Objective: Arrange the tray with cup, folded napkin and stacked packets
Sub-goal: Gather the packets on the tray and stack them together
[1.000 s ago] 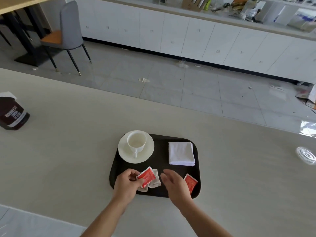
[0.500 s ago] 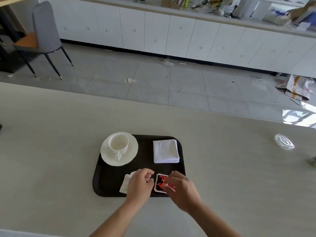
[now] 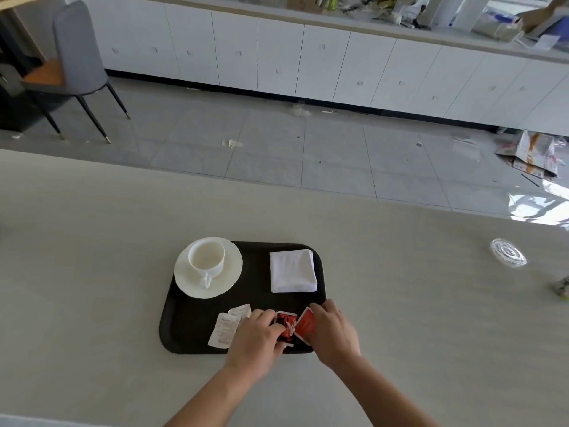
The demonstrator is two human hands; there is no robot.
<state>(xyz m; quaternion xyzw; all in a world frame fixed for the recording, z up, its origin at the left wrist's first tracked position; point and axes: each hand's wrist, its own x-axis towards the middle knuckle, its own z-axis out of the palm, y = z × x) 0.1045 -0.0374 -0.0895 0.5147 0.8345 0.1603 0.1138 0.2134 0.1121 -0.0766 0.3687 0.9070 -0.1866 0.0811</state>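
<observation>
1. Tray (image 3: pixel 197 337): black, sitting on the pale surface (image 3: pixel 92 272) toward its near edge.
2. Cup (image 3: pixel 207 261): white, standing upright on a saucer (image 3: pixel 228 280) at the tray's far-left corner.
3. Folded napkin (image 3: pixel 292 275): white, lying at the tray's far-right corner.
4. Red packets (image 3: pixel 292 329): two, sitting at the tray's near edge. The left hand (image 3: pixel 257 342) is pinching one; the right hand (image 3: pixel 334 332) is pinching the other, tilted against the first.
5. White packets (image 3: pixel 226 329): two, overlapping, lying just left of the left hand.
6. Handling (a judgement): packets are probably light, thin, pliable and slippery; pinching by the sealed edges looks best for squaring the stack.
</observation>
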